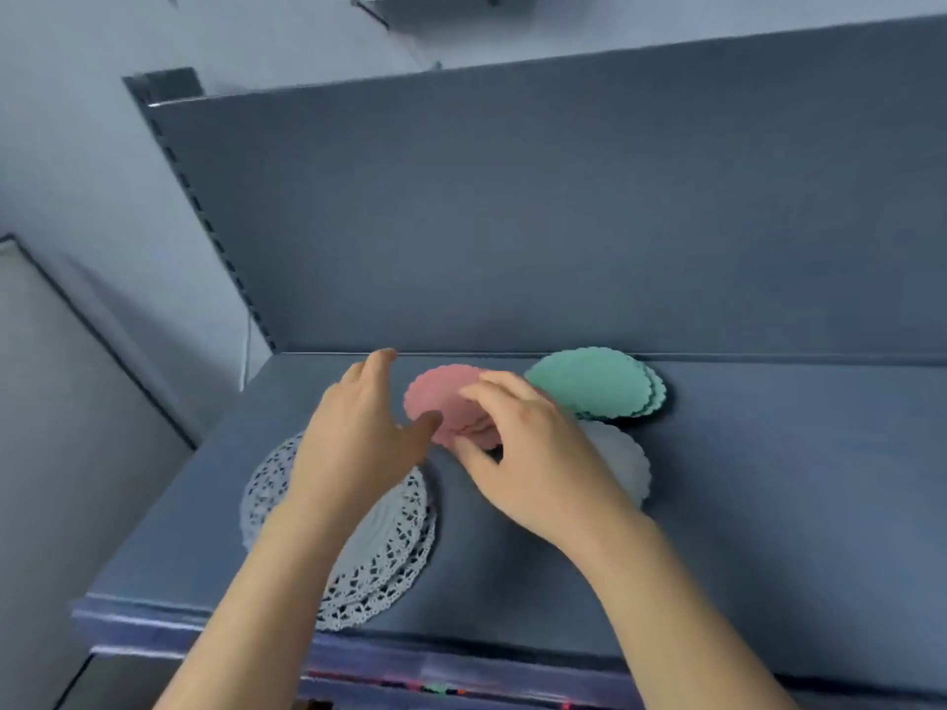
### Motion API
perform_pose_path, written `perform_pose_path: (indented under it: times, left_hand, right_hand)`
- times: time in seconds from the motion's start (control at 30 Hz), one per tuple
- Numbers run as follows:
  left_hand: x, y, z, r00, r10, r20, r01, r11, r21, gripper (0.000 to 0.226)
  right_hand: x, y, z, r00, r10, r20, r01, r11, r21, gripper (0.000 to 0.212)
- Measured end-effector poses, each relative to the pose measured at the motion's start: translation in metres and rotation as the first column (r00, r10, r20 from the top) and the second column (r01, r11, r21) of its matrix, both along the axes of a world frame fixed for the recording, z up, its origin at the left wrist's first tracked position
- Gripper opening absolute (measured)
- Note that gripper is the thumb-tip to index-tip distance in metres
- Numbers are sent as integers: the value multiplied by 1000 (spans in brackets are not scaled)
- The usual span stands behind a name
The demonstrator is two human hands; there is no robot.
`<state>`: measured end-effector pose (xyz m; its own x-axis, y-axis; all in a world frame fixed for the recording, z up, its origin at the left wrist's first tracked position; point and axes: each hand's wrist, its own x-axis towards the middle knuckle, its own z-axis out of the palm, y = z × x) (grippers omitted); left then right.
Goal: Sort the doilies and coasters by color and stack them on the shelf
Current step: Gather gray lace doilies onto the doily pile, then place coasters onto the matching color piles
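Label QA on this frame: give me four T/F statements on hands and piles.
1. The right hand pinches the pink coasters. True.
2. The green stack lies at the front edge of the shelf. False: it lies at the back.
3. The left hand grips the lace doilies. False: its fingers are straight, beside the pink coasters.
4. A white scalloped pile is partly hidden by the right hand. True.

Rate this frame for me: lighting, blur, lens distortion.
Head view: cool, bluish, even light with no glare, and soft shadows beside the green scalloped coasters and the white lace paper doilies. Head view: wide-angle distortion bows the blue shelf edges. Head view: soft overall; the right hand on the pink scalloped coasters and the left hand look slightly smeared.
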<state>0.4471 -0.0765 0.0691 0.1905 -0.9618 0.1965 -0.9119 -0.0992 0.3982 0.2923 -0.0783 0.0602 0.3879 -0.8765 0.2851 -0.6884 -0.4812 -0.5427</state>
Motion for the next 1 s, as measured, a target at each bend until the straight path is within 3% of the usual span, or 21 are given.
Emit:
perform_pose_path:
  times: [0.1, 0.23, 0.4, 0.53, 0.7, 0.8, 0.9, 1.0]
  left_hand:
    - [-40, -12, -5, 968, -226, 111, 225, 974, 24, 74]
    - [-115, -5, -7, 844, -489, 219, 497, 867, 21, 69]
    - [-216, 35, -11, 697, -697, 169, 702, 711, 37, 64]
    - [-301, 65, -25, 635, -767, 95, 761, 642, 95, 60]
    - [-410, 88, -39, 646, -762, -34, 761, 640, 108, 54]
    - [-466, 89, -43, 655, -756, -5, 751, 650, 118, 54]
    - [-507, 84, -39, 682, -731, -1, 712, 664, 230, 69]
    - [-537, 74, -33, 671, -741, 21, 698, 641, 317, 58]
  right_hand:
    - [-47, 19, -3, 958, -277, -69, 278, 960, 12, 42]
    - [-117, 64, -7, 827, -539, -158, 551, 833, 44, 46]
    - [-211, 135, -7, 660, -725, -197, 749, 657, 89, 50]
    - [-288, 180, -14, 609, -768, -197, 791, 605, 92, 51]
    - [-378, 215, -19, 648, -742, -172, 762, 636, 123, 48]
    - [-424, 223, -20, 669, -727, -155, 743, 654, 141, 46]
    - [-458, 220, -20, 707, -696, -125, 707, 688, 165, 46]
    - [-488, 204, -20, 739, -664, -110, 672, 719, 176, 46]
